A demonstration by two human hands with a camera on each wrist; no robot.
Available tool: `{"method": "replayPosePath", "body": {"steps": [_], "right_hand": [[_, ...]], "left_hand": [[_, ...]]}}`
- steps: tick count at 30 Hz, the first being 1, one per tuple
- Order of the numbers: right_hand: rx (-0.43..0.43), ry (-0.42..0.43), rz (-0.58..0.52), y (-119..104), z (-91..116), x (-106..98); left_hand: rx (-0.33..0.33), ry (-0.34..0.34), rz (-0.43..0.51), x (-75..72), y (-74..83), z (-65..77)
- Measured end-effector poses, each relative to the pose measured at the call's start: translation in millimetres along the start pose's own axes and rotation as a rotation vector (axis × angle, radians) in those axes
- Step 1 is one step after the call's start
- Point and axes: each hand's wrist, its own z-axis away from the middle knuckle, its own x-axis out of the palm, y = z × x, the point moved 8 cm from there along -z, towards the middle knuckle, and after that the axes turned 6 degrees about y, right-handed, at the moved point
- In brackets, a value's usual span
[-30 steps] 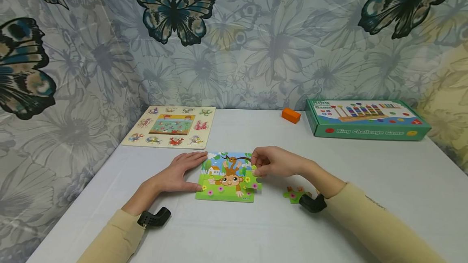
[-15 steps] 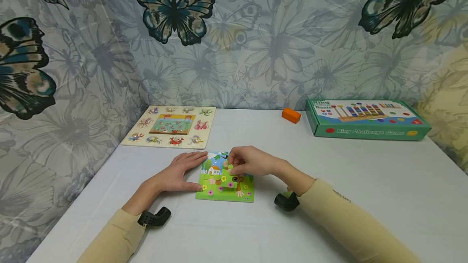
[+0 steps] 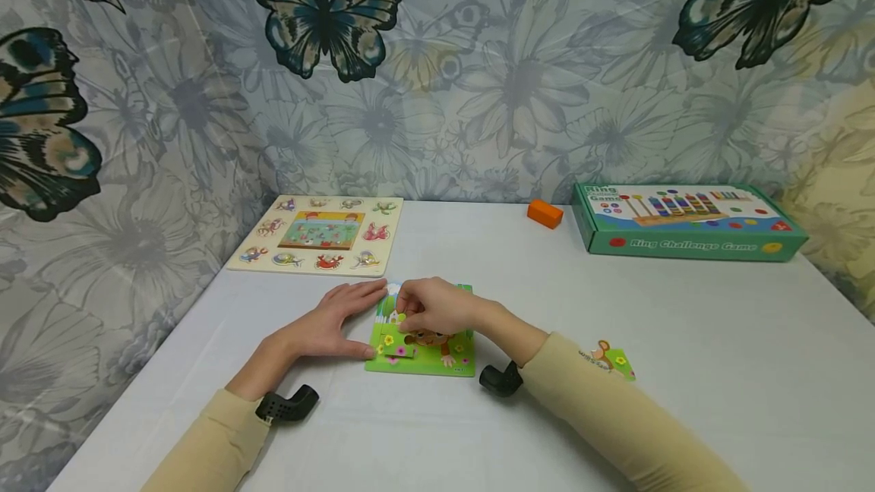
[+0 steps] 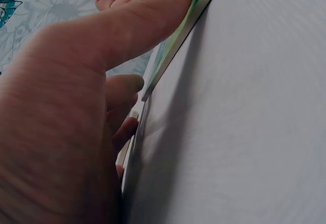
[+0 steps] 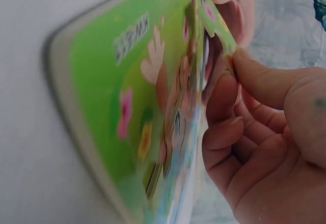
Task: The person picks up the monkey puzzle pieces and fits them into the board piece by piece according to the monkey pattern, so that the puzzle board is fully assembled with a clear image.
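Observation:
My right hand (image 3: 437, 306) pinches a green jigsaw piece (image 3: 398, 346) with flowers on it between thumb and fingers. It is over the lower left part of a monkey puzzle board (image 3: 447, 367). In the right wrist view the piece (image 5: 216, 23) is tilted, close to the surface of the board (image 5: 102, 76). My left hand (image 3: 335, 327) lies along the board's left side with fingers straight, its thumb (image 4: 147, 25) at the board's edge. Part of the picture is hidden under my right hand. Loose puzzle material (image 3: 620, 361) lies on the table, partly covered by the right sleeve.
A cream puzzle board (image 3: 307, 264) with sea creatures lies at the back left. An orange block (image 3: 544, 213) stands at the back, beside a green Ring Challenge Game box (image 3: 683, 244). Patterned fabric with butterflies hangs behind the white table (image 3: 410, 439).
My right hand has carried the green piece leftward across the board, from its right edge to the lower left. The left hand has stayed in place.

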Motion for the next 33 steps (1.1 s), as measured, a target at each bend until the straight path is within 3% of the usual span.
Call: {"method": "replayPosePath", "body": {"steps": [17,26,33], "right_hand": [[-0.013,0.0,0.099,-8,-5,15],[-0.021,-0.073,0.174,-11,-3,26],[-0.062,-0.076,0.227,-18,-2,28]], "left_hand": [[0.02,-0.019,-0.003,0.3,0.5,-0.2],[0.023,-0.021,-0.006,0.4,0.2,0.4],[0.021,-0.016,-0.014,0.9,-0.9,0.4]]}}
